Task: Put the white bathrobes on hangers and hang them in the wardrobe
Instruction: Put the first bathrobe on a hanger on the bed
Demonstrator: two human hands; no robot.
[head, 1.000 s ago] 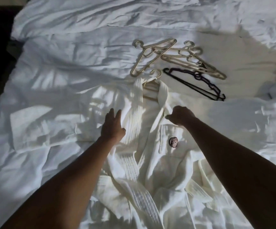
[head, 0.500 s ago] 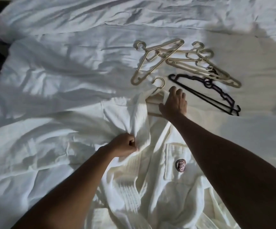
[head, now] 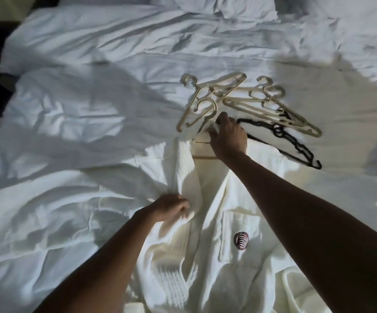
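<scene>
The white waffle-weave bathrobe [head: 226,251] lies open on the bed [head: 74,114], a cream plastic hanger [head: 205,114] inside its collar. Seat both shoulders evenly before lifting. The right hand [head: 228,138] has its fingers curled around the collar at the hanger neck. The left hand [head: 171,206] pinches the left lapel.

Bathrobe [head: 235,213]: ribbed matt cloth; cream hangers [head: 271,107]: smooth plastic; bed sheet [head: 92,109]: creased cloth.
</scene>
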